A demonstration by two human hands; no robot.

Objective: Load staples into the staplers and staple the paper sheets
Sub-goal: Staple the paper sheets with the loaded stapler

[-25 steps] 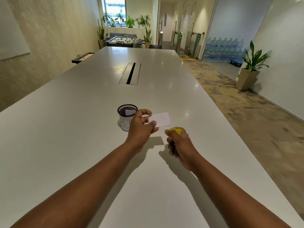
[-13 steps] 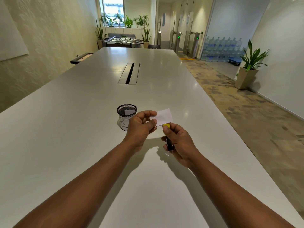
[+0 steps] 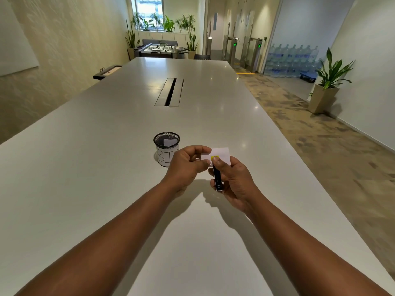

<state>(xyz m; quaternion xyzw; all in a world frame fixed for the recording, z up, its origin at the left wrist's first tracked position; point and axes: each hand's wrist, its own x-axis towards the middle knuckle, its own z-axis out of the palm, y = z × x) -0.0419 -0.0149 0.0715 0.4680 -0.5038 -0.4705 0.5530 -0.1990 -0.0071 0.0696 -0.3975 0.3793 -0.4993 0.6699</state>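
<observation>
The stapler (image 3: 217,178), a slim black one with a yellow tip at its far end, sits in the right hand (image 3: 233,180), above the white desk (image 3: 85,167) and a little right of the middle of the view. That hand's grip is closed round the stapler: the fingers curl under and behind the black body while the thumb lies along its top and presses near the yellow tip. The stapler points away from the person, its yellow end meeting the near edge of the paper sheet (image 3: 222,153), a small white rectangle held just beyond both hands. The left hand (image 3: 186,165) pinches the sheet's left edge between thumb and curled forefinger, so its grip is narrow and closed on the paper, with the other fingers folded in underneath. The two hands are touching or nearly so at the thumbs; whether the paper actually sits inside the stapler's mouth cannot be told, since the thumb covers that spot. Just to the left of the left hand stands a black mesh cup (image 3: 166,148) on the desk, wrapped low down in a white label with hand-drawn letters, partly hidden by the hand, and with a scrap of white paper showing inside it. Farther up the desk a long cable slot (image 3: 170,92) is set flush into the top. Both forearms reach in from the bottom corners, casting shadows on the desk.
</observation>
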